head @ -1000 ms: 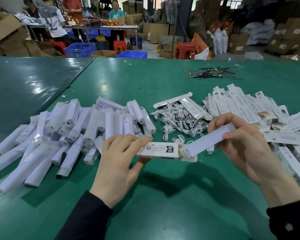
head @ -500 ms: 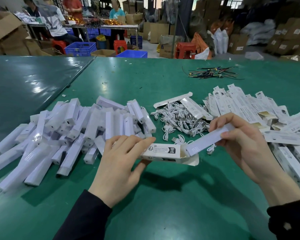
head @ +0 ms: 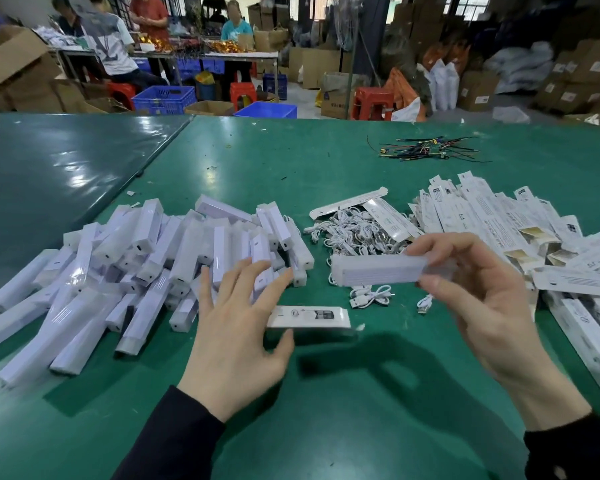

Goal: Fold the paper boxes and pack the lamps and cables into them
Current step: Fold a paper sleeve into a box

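Fingers (head: pixel 430 282) and thumb of the right hand (head: pixel 492 306) pinch one white lamp (head: pixel 378 274) by its right end and hold it up level above the green table (head: pixel 361 410). The picture is blurry there, so the lamp's edges look soft. The left hand (head: pixel 236 344) holds nothing. Its fingers are spread out straight, and it sits in the air over the near edge of the lamp pile, with its thumb just beside a small paper box.

After that, from biggest to smallest:

The green table fills most of the view. A darker green table (head: pixel 49 174) joins it on the left.

The pile of white lamps (head: pixel 146 265) lies on the left side of the table. The lamps are long white bars, heaped across one another.

The pile of flat paper boxes (head: pixel 499 223) lies on the right side of the table. They are white with small print, and some show a gold flap.

The heap of white cables (head: pixel 354 233) lies between the two piles, just behind the held lamp. A few loose cables lie under the lamp, near the right hand.

The small paper box (head: pixel 309 317) lies flat on the table between the two hands, below the held lamp. It is white with dark marks on top.

A bunch of thin coloured wires (head: pixel 426 152) lies far back on the table, well apart from everything else.

Behind the table, people sit at another bench among cardboard boxes, blue crates (head: pixel 163 98) and red stools (head: pixel 373 102).
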Demonstrator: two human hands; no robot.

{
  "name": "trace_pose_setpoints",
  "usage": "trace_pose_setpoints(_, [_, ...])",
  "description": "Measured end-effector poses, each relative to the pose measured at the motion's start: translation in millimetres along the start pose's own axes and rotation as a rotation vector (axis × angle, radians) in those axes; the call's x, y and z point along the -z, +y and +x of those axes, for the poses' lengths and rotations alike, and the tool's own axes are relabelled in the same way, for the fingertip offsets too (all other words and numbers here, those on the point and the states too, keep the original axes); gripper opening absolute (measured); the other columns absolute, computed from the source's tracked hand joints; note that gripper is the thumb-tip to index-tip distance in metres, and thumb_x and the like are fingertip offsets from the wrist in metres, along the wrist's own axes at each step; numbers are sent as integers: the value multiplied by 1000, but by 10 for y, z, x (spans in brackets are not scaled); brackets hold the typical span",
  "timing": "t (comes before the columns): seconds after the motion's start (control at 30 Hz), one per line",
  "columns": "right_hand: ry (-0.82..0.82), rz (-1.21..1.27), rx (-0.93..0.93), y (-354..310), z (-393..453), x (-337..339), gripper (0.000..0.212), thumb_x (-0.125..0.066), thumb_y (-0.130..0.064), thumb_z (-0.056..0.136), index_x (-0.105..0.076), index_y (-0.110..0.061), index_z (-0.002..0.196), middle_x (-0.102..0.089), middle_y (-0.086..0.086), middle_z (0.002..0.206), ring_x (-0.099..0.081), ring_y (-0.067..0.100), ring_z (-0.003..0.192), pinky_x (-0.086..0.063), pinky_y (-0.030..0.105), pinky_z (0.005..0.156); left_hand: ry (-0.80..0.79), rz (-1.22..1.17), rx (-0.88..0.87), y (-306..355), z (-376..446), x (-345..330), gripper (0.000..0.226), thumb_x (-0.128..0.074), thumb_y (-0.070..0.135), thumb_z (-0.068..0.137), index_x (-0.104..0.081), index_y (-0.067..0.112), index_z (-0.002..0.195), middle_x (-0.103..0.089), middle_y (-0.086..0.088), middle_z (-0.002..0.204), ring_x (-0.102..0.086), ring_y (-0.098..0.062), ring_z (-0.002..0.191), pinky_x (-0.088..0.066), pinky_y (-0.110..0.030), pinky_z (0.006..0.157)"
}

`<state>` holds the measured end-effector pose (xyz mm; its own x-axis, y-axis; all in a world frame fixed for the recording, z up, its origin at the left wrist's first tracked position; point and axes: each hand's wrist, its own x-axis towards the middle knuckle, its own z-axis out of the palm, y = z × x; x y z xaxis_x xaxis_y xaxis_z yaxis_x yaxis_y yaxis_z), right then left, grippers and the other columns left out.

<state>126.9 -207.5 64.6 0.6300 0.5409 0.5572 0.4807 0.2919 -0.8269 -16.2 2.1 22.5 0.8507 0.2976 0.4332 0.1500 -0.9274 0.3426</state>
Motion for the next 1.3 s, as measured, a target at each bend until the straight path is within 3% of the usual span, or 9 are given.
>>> trace_pose_setpoints(0.1, [-44,60,10,30,-75,-222,27,-64,0,81,-61,-24,94,-68,-2,104,-64,9,94,-49,17,77,60,-871,105,164,24,83,46,-60,37,81,-64,31,127,-57,6,137,-43,-14,136,-31,-44,114])
trace_pose_setpoints(0.17, [-71,59,18,65,-144,-369,31,-67,-3,81,-60,-23,104,-66,-2,107,-63,15,97,-50,24,85,-86,-1526,201,249,46,127,48,-62,48,86,-67,21,125,-61,-6,135,-49,-20,133,-39,-45,111])
trace_pose_setpoints(0.27, [-133,-140,-35,130,-258,-570,35,-71,-17,85,-54,-26,113,-65,-9,107,-64,19,80,-53,33,74,-144,-1979,340,337,27,103,44,-70,47,82,-72,14,111,-68,-16,118,-61,-28,120,-49,-42,102])
trace_pose_setpoints(0.43, [-190,-497,-35,172,-399,-823,23,-59,-52,88,-50,-37,101,-64,-20,90,-58,-2,74,-44,16,67,-76,-2027,670,466,-24,2,26,-67,37,72,-76,16,84,-67,-4,82,-67,-19,82,-52,-34,83])
trace_pose_setpoints(0.57, [-165,-663,58,178,-451,-874,34,-58,-47,91,-59,-15,100,-70,-2,95,-63,21,74,-48,34,64,-96,-2292,695,519,-45,-50,12,-74,21,79,-69,11,75,-56,-4,75,-65,-20,75,-58,-34,76])
trace_pose_setpoints(0.9, [-127,-596,-10,125,-456,-945,28,-58,-43,94,-52,-15,92,-63,-4,86,-53,16,68,-46,33,64,14,-2386,728,532,-44,-39,15,-82,8,71,-67,6,77,-53,-5,73,-62,-21,71,-58,-33,74])
trace_pose_setpoints(1.03, [-137,-647,4,100,-461,-964,35,-52,-46,94,-55,-11,95,-65,1,91,-61,28,70,-50,40,60,26,-2439,736,542,-38,-1,39,-91,3,51,-68,5,82,-55,-6,73,-62,-23,69,-57,-34,67])
trace_pose_setpoints(1.17, [-88,-802,134,82,-449,-981,36,-50,-43,92,-59,-8,90,-61,3,80,-55,35,53,-47,33,41,63,-2378,767,555,-12,2,35,-78,10,68,-58,10,98,-51,-3,71,-58,-20,65,-56,-32,64])
trace_pose_setpoints(1.3, [-81,-802,165,92,-424,-989,24,-54,-39,92,-51,-15,92,-56,-1,76,-50,28,53,-45,30,41,102,-2307,792,549,7,-13,10,-64,17,78,-63,11,86,-55,-3,70,-60,-17,63,-57,-29,64])
